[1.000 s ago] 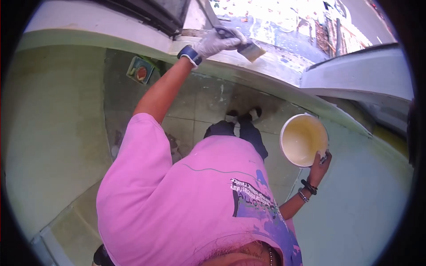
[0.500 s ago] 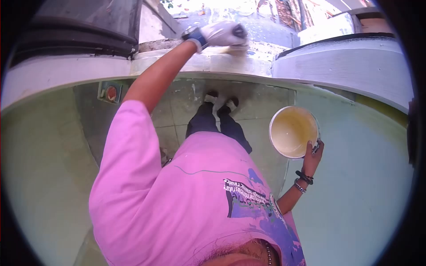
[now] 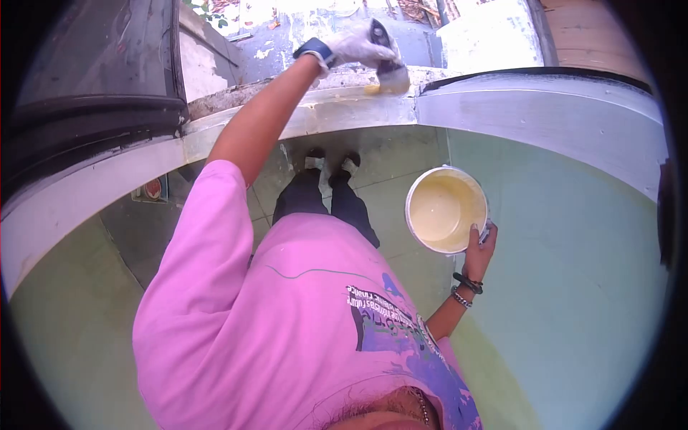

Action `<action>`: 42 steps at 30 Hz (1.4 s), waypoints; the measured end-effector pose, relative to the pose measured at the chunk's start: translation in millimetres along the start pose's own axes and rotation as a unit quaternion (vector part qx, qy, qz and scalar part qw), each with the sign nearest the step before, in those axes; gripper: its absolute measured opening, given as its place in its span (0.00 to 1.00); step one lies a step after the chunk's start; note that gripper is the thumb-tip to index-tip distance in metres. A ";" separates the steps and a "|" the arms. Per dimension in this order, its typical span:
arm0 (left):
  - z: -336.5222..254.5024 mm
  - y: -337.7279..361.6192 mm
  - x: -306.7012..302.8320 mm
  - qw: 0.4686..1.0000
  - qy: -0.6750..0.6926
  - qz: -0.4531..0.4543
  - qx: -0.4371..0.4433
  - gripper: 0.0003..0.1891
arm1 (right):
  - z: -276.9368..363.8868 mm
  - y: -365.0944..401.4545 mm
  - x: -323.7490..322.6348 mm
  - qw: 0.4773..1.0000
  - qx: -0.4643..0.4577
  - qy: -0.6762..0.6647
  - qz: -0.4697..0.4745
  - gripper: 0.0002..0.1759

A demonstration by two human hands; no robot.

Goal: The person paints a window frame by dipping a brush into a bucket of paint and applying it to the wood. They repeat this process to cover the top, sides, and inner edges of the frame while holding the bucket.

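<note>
My left hand (image 3: 355,49), in a whitish glove with a dark blue band at the wrist, is closed around a paintbrush (image 3: 392,72). The brush's dark handle end sticks up past the fingers. Its pale bristles touch the top of the white curved ledge (image 3: 330,109), where a yellowish patch shows beside them. My bare right hand (image 3: 480,245) grips the near right side of a white paint bucket (image 3: 412,218), thumb over the rim. Cream-coloured paint (image 3: 433,215) lies in the tilted bucket. The fingers under the rim are partly hidden.
A dark-framed panel (image 3: 100,72) stands at the left beyond the ledge. A white block (image 3: 491,39) is at the back right, near wooden boards (image 3: 591,29). Below the ledge are pale green walls (image 3: 573,287) and a tiled floor (image 3: 401,190) under my feet.
My left hand has turned, and the brush now shows more clearly with its bristles on the ledge. The view has shifted, so the bucket in my right hand appears further left.
</note>
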State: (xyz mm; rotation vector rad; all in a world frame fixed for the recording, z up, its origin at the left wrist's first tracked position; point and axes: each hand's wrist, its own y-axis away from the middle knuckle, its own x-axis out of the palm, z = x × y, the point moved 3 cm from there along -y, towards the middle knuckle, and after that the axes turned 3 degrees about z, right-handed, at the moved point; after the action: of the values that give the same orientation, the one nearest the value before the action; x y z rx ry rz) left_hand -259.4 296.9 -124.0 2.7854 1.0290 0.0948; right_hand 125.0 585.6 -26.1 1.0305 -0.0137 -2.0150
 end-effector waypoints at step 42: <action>11.8 23.0 -16.1 0.980 0.168 -0.075 0.082 0.08 | -3.7 4.5 -8.7 0.989 0.147 0.034 -0.013 0.22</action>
State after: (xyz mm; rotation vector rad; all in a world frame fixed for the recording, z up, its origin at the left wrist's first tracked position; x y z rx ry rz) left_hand -255.5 267.7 -131.4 2.8882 1.3782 0.4975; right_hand 133.2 590.0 -21.2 1.2881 -0.2684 -2.0399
